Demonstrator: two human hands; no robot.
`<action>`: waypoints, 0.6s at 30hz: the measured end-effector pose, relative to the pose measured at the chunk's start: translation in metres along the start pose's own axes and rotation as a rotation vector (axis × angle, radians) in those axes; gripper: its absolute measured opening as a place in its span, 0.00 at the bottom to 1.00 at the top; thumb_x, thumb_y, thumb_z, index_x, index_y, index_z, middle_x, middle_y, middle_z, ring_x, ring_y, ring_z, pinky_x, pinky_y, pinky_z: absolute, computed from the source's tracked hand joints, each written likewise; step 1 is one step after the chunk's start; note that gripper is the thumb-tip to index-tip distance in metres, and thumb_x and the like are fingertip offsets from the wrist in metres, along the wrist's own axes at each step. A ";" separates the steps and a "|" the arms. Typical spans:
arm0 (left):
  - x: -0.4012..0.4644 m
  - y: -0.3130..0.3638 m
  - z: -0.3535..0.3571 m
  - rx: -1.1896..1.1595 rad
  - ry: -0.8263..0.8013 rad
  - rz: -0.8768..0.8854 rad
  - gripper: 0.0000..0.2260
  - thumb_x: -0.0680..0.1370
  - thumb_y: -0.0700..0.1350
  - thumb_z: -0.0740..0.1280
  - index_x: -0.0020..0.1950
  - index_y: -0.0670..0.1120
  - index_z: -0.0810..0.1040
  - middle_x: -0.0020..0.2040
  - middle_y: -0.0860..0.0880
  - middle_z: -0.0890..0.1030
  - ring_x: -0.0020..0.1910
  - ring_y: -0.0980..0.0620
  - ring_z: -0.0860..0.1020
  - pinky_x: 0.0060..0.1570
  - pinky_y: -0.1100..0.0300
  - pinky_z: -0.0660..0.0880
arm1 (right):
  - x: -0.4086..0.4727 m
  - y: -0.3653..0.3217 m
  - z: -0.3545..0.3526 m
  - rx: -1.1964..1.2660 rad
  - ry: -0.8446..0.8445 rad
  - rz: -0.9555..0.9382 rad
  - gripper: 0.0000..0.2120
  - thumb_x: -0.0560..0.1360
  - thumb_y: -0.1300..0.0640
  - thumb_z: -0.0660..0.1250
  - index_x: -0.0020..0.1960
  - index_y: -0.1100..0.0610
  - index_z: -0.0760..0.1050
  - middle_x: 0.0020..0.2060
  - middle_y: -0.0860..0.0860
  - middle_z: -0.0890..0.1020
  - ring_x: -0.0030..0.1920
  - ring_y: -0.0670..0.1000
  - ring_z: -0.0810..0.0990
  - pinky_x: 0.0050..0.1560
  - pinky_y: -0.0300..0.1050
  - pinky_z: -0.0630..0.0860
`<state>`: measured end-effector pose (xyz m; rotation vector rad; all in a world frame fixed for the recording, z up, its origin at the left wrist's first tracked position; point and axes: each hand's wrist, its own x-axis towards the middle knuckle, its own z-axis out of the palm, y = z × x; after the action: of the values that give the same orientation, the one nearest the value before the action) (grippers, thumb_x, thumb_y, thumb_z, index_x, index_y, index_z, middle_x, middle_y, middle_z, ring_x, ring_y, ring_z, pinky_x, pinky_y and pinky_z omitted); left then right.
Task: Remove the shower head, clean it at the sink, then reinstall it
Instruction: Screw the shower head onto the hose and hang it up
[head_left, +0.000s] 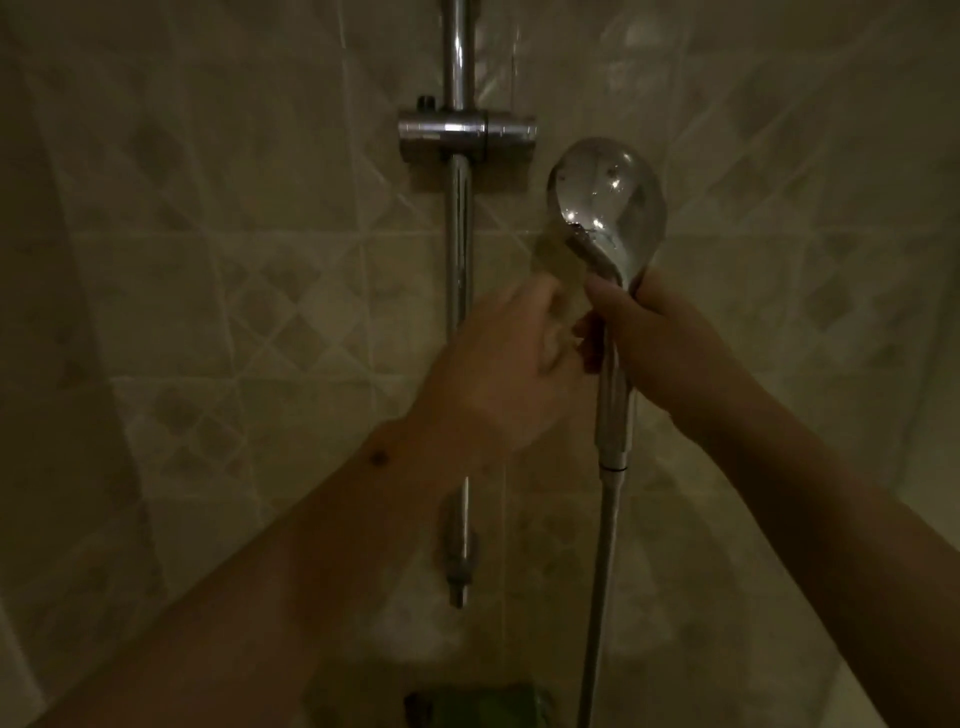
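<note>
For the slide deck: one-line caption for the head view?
Right hand grips shower head off its bracket; left hand wipes it with cloth.

A chrome shower head (605, 208) stands upright off its mount, its round, glossy back facing the camera, at about two o'clock from the frame's centre. Its straight handle (615, 410) runs down toward six o'clock into a pale hose (597, 597), which hangs on downward
</note>
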<state>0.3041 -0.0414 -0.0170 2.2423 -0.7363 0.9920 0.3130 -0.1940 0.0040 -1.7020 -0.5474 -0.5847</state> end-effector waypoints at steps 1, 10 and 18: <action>0.011 0.000 -0.009 0.049 0.059 0.041 0.18 0.79 0.44 0.69 0.69 0.45 0.75 0.65 0.46 0.77 0.62 0.49 0.77 0.60 0.49 0.77 | 0.006 -0.006 -0.001 0.010 -0.016 -0.006 0.18 0.80 0.52 0.61 0.33 0.42 0.80 0.28 0.48 0.79 0.29 0.47 0.79 0.32 0.40 0.80; 0.088 -0.016 -0.058 0.514 0.160 0.111 0.27 0.79 0.47 0.65 0.78 0.45 0.68 0.79 0.42 0.66 0.76 0.41 0.67 0.71 0.43 0.69 | 0.087 -0.057 -0.022 0.132 0.020 0.096 0.06 0.79 0.57 0.66 0.45 0.59 0.76 0.28 0.51 0.78 0.31 0.51 0.77 0.40 0.51 0.76; 0.103 -0.033 -0.055 0.698 0.186 0.110 0.35 0.79 0.49 0.65 0.83 0.40 0.59 0.84 0.37 0.57 0.83 0.39 0.55 0.81 0.41 0.51 | 0.162 -0.110 -0.029 0.222 0.066 0.130 0.02 0.79 0.60 0.65 0.49 0.58 0.76 0.28 0.49 0.78 0.31 0.47 0.78 0.35 0.44 0.79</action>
<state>0.3595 -0.0068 0.0857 2.6394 -0.4740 1.6871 0.3632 -0.1928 0.1955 -1.4904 -0.4340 -0.4668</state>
